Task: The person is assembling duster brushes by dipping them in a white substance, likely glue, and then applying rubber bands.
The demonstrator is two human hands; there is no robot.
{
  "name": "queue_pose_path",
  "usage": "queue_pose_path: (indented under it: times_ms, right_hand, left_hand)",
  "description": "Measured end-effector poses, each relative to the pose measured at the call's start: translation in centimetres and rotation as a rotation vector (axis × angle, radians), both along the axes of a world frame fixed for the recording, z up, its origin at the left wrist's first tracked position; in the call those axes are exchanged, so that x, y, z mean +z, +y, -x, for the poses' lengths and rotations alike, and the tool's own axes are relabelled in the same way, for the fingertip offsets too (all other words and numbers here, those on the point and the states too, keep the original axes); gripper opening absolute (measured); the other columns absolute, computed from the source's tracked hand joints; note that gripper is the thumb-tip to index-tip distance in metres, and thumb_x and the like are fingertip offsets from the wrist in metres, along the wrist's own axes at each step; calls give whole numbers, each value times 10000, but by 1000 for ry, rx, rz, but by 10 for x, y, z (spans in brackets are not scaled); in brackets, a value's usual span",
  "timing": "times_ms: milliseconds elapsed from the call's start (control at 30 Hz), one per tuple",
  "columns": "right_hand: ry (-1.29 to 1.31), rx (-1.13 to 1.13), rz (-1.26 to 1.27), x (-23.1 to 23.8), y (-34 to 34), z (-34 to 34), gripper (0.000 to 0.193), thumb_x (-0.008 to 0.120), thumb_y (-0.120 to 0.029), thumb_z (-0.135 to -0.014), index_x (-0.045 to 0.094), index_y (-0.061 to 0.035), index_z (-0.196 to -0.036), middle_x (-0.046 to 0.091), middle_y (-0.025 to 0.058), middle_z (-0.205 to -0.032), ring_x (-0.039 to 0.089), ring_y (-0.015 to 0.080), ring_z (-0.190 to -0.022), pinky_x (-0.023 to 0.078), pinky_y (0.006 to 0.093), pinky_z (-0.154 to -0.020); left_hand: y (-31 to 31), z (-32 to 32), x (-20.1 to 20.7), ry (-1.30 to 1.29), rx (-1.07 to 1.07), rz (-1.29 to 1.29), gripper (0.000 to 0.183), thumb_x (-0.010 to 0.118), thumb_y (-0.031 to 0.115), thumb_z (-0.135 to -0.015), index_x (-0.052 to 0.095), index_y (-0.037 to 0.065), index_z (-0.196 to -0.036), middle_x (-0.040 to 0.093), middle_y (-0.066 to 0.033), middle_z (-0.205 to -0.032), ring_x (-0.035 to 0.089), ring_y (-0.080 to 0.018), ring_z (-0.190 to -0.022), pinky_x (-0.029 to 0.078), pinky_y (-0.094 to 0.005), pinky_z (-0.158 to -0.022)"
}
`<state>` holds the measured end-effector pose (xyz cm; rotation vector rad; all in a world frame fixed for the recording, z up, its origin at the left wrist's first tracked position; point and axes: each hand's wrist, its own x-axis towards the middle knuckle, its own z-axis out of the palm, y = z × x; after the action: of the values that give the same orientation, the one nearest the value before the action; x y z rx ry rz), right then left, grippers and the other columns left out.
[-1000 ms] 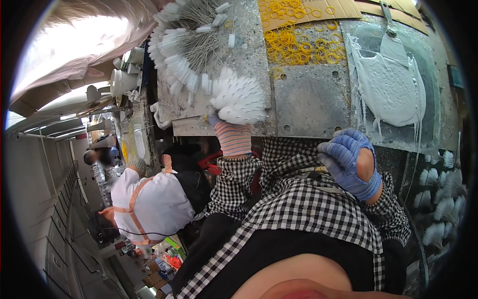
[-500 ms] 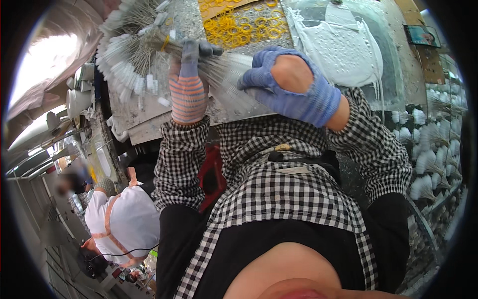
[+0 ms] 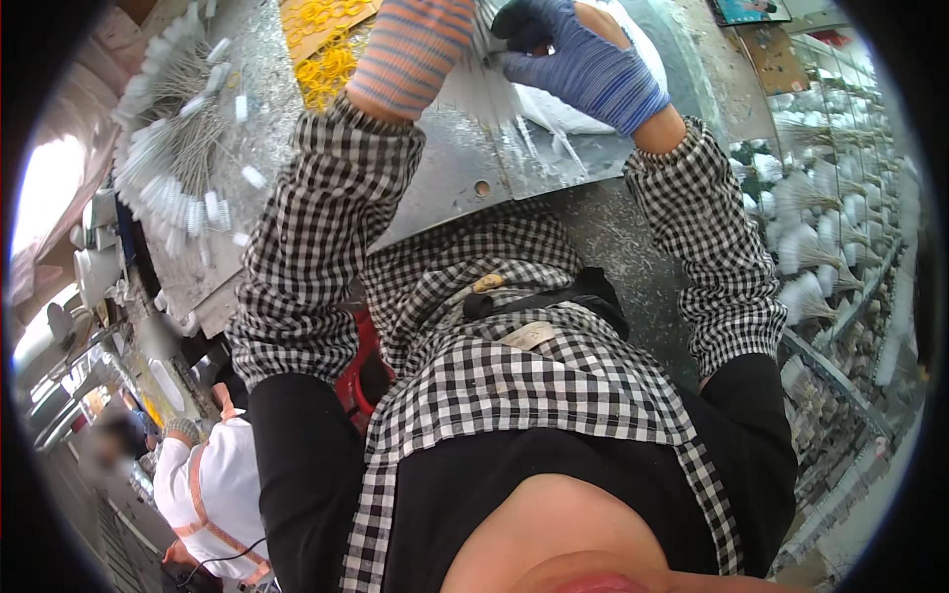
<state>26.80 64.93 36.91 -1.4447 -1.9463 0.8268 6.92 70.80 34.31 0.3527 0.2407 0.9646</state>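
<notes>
A bundle of thin brushes (image 3: pixel 482 44) with clear-white bristles and wire stems is between my two gloved hands at the top edge. My left hand (image 3: pixel 415 49), in an orange and grey striped glove, is closed on the bundle; its fingertips are cut off by the picture's edge. My right hand (image 3: pixel 583 64), in a blue glove with a hole at the back, has its thumb and fingers bent against the bristles from the right. White paste (image 3: pixel 565 111) spreads beneath and beside the right hand, with streaks running toward the table's near edge.
Many loose brushes (image 3: pixel 188 138) lie fanned out at the table's left. Yellow rubber rings (image 3: pixel 326 69) are heaped on cardboard behind them. A phone (image 3: pixel 751 10) lies at the far right. Racks of bundled brushes (image 3: pixel 811 237) stand right. Another person (image 3: pixel 213 494) works at lower left.
Both hands have moved away from me with the bundle, and the right hand is now over the white paste. The view has shifted, bringing more of the right-hand racks into sight.
</notes>
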Motion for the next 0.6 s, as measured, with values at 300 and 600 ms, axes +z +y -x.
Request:
queue_pose_path:
  times_ms: [300, 600]
  right_hand:
    - [-84, -53, -243, -28, 4, -18, 334, 778, -307, -834, 690, -40, -1014, 722, 129, -857, 709, 260, -782, 555, 371, -728]
    - [-106, -29, -114, -50, 10, -38, 411, 737, -375, -881, 647, -48, -1113, 718, 145, -975, 696, 265, -904, 546, 382, -803]
  left_hand:
    - [-3, -59, 14, 870, 270, -852, 233, 541, 87, -1055, 501, 43, -1280, 578, -25, -1035, 551, -114, -943, 491, -264, -827]
    - [-2, -63, 7, 869, 560, -1248, 271, 626, 115, -989, 564, 88, -1252, 617, -65, -1076, 601, -209, -1003, 499, -365, -885]
